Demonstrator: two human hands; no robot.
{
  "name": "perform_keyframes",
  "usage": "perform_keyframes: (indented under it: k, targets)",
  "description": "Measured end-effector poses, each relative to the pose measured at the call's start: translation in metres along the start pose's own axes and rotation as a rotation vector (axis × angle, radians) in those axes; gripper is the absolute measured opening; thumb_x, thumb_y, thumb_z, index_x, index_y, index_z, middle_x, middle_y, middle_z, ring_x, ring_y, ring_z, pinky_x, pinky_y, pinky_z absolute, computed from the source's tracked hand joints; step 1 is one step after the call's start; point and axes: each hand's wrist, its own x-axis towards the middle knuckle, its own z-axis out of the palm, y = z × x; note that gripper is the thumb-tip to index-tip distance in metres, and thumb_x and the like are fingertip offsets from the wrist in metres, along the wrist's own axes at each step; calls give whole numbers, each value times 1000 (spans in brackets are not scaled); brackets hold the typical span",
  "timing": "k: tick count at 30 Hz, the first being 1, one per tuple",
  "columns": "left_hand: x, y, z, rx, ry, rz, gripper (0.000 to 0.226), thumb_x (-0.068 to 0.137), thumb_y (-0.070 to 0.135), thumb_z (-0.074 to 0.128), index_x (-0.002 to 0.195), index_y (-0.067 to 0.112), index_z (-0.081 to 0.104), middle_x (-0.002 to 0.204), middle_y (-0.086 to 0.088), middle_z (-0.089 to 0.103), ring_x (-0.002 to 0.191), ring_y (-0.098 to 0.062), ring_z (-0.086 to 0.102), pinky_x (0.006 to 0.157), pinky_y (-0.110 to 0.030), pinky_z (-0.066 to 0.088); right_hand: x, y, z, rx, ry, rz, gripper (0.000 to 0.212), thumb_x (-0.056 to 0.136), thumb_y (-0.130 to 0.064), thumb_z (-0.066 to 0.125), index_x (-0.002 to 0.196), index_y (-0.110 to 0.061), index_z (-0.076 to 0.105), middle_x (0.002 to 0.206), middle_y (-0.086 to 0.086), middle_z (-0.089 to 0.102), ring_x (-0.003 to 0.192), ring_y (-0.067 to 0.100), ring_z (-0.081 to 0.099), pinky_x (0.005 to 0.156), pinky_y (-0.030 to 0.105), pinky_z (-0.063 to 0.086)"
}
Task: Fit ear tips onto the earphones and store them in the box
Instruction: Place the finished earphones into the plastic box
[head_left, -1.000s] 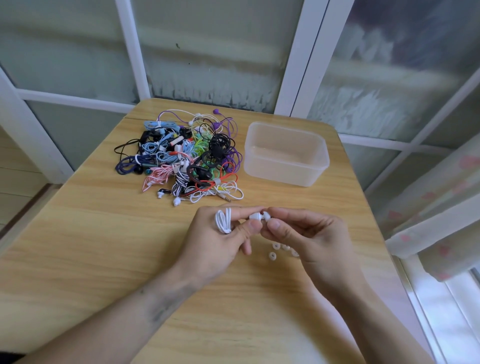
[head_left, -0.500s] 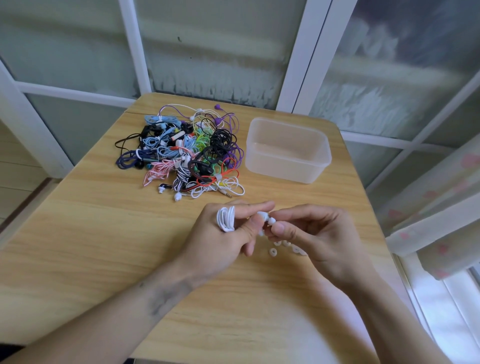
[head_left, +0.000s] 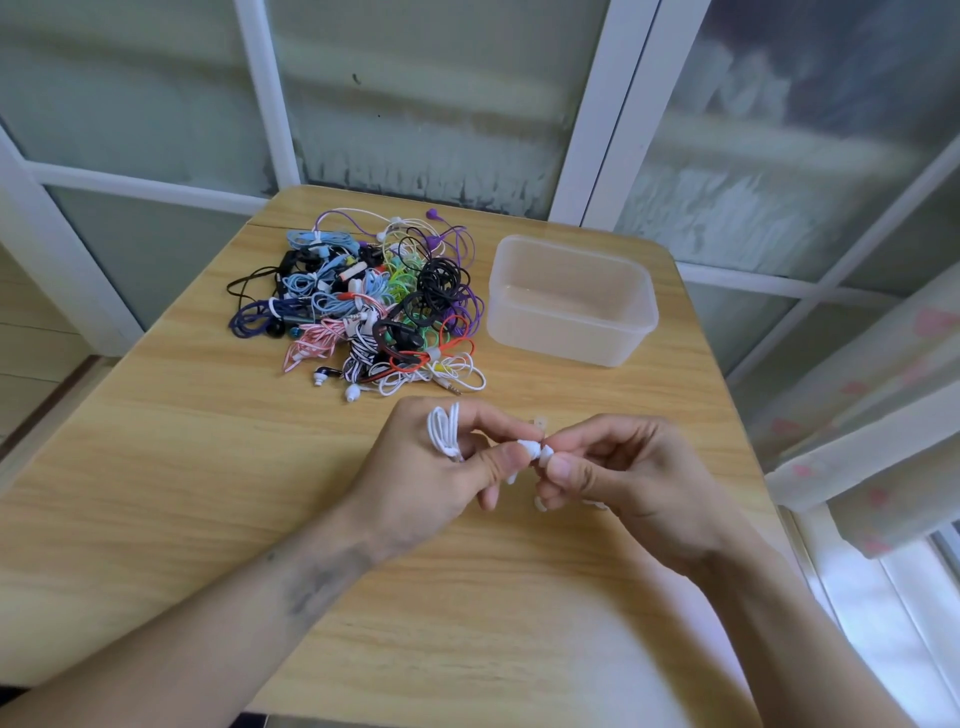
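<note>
Head view. A wooden table stands against frosted window panes with white frames; a patterned curtain hangs off its right edge. I take the clear plastic box as my landmark: it sits open-topped at the far right of the table and looks to hold nothing yet. Just to its left lies a tangled pile of coloured earphones, nearly touching its near-left corner.

On the near side of the box, both hands meet above the tabletop. My left hand is curled, gripping a coiled white cable in the fist while thumb and forefinger pinch the white earbud. My right hand pinches a small pale ear tip between thumb and forefinger, pressed against the bud's end.

The relation that matters: bud and tip lie on one roughly left-to-right axis, the bud's nozzle pointing toward the right hand, so I judge the tip must be pushed leftward along that line. A loose tip shows below the hands; others may lie hidden. The right hand is the nearer to the box for stowing afterwards.
</note>
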Motion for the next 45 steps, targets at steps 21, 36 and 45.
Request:
perform_keyframes:
  k: [21, 36, 45]
  targets:
    - [-5, -1, 6, -159, -4, -222, 15, 81, -1, 70, 77, 13, 73, 55, -14, 59, 40, -16, 48, 40, -17, 34, -1, -2, -4, -219, -21, -142, 9, 69, -9, 81, 74, -4, 76, 72, 18, 73, 72, 37, 70, 66, 26, 54]
    - [-4, 2, 10, -80, 200, 54, 10, 80, 5, 74, 81, 14, 72, 58, -17, 63, 41, -18, 51, 44, -21, 38, 0, 7, 15, -195, 215, -373, 9, 69, -15, 82, 76, -13, 76, 77, 3, 75, 69, 15, 70, 63, 22, 52]
    - [-1, -4, 10, -98, 208, -27, 9, 84, 2, 68, 85, 10, 70, 54, -5, 62, 40, -14, 50, 41, -17, 36, 2, 6, 19, -311, 213, -342, 10, 81, -17, 75, 91, -15, 78, 79, -4, 77, 76, 12, 74, 70, 24, 56]
